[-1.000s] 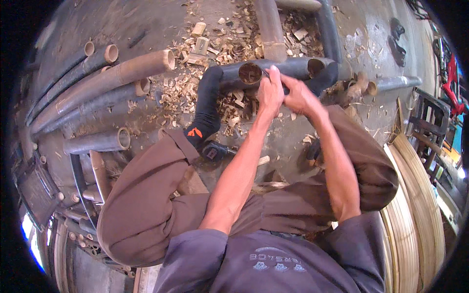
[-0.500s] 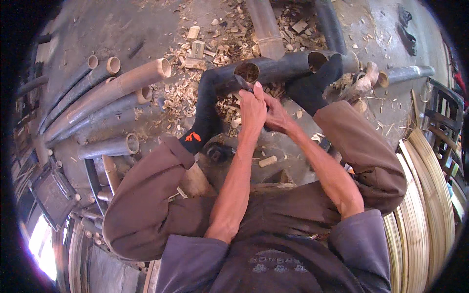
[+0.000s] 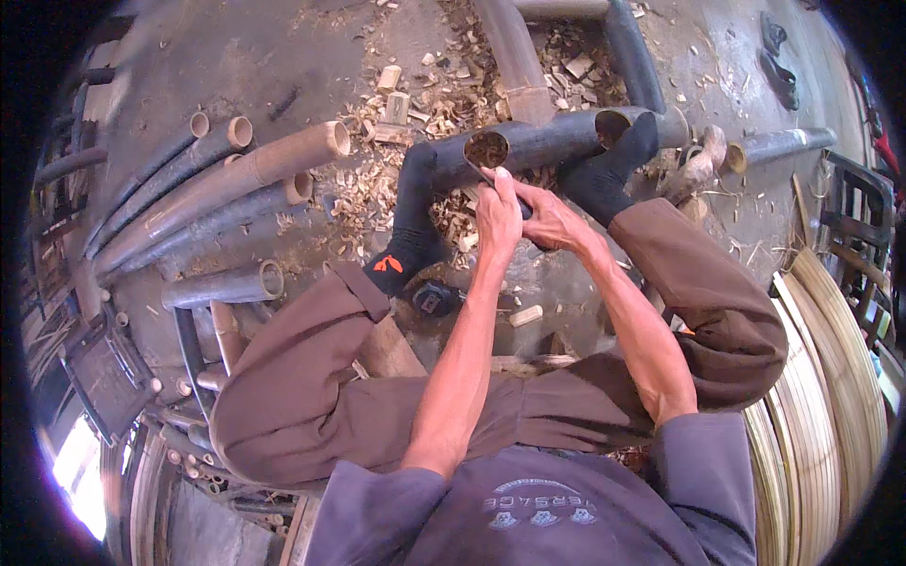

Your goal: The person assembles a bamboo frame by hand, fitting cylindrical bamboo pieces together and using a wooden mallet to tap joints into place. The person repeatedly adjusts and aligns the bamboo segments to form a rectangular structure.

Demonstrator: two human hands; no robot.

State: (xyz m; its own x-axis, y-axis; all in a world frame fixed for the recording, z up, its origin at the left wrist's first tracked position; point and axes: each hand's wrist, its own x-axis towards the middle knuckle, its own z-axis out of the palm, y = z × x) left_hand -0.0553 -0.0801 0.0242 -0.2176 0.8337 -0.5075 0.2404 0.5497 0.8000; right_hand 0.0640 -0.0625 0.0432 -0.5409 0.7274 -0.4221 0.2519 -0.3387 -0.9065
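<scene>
My left hand (image 3: 498, 217) closes round a narrow dark-bladed knife (image 3: 486, 176), its thumb extended toward the blade. My right hand (image 3: 555, 219) grips the dark handle just beside it. The blade's tip is at the near rim of a round hole cut in a dark bamboo pole (image 3: 547, 137), which lies crosswise in front of me. A second hole shows farther right along this pole. My black-socked feet press against the pole, one left of the first hole and one by the second. Part of the handle is hidden by my fingers.
Pale wood chips (image 3: 429, 127) cover the floor around the pole. Several cut bamboo poles (image 3: 236, 184) lie at the left. A lighter pole (image 3: 514, 52) joins the dark one at the far side. Split bamboo strips (image 3: 807, 377) stand at the right. A dark compact object (image 3: 434, 299) sits near my left foot.
My hands and the knife have drawn slightly back from the hole, and the blade now shows more clearly. The view has shifted a little, so the surroundings sit slightly lower and rightward.
</scene>
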